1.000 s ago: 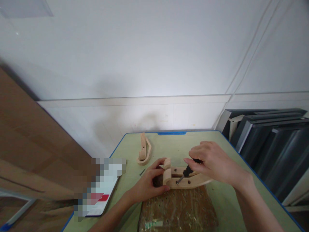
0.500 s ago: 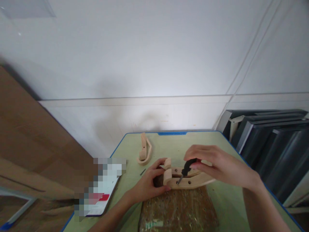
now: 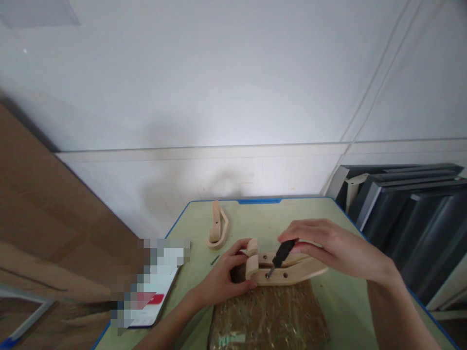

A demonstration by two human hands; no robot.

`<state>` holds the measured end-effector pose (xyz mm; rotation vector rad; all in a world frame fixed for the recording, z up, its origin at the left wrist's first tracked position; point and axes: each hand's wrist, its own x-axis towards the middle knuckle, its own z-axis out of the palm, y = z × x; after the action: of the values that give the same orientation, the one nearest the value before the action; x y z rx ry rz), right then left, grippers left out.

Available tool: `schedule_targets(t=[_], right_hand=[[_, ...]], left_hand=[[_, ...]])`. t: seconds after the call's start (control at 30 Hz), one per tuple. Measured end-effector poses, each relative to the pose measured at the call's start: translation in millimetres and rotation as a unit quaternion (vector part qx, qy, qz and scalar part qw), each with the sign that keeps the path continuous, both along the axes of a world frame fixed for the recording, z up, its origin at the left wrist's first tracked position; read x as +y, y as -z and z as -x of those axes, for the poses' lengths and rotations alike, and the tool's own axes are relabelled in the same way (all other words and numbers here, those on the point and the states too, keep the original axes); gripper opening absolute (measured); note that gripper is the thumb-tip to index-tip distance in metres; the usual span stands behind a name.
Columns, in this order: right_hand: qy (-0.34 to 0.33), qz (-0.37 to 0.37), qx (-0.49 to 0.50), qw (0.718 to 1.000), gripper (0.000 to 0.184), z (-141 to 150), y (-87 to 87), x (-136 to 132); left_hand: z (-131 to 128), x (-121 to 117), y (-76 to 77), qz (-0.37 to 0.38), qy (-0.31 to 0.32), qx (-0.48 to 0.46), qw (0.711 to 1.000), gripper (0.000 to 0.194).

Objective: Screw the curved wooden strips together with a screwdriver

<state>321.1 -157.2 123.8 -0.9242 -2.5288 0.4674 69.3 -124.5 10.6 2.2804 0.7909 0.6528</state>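
Observation:
A curved light wooden piece (image 3: 292, 273) with holes along its side lies on a brown perforated board (image 3: 268, 316). My left hand (image 3: 222, 277) grips its rounded left end, fingers wrapped round it. My right hand (image 3: 324, 245) pinches the black handle of a small screwdriver (image 3: 278, 257), whose metal tip rests at a hole in the wooden piece. A second, smaller curved wooden part (image 3: 218, 227) stands apart at the far left of the table.
The pale green table (image 3: 328, 214) has a blue rim. A small dark screw (image 3: 215, 259) lies left of my left hand. A blurred white and red sheet (image 3: 153, 287) hangs over the left edge. Dark panels (image 3: 408, 204) lean at the right, cardboard (image 3: 47, 228) at the left.
My right hand has turned on the screwdriver handle, its fingers shifting round it, and the handle now leans more to the right. My left hand and the wooden piece stay put.

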Motion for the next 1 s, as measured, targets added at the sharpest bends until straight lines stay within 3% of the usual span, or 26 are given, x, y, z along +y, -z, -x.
schedule_targets(t=[0.13, 0.47, 1.0], right_hand=[[0.047, -0.009, -0.025, 0.999, 0.02, 2, 1.5, 2], [0.043, 0.004, -0.062, 0.997, 0.02, 4, -2.3, 1], [0.143, -0.126, -0.11, 0.975, 0.046, 13, 13.8, 9]], left_hand=[[0, 0, 0.7, 0.0, -0.001, 0.002, 1.0, 0.031], [0, 1, 2.2, 0.002, -0.003, 0.005, 1.0, 0.033], [-1, 0, 0.1, 0.003, 0.006, -0.01, 1.0, 0.031]])
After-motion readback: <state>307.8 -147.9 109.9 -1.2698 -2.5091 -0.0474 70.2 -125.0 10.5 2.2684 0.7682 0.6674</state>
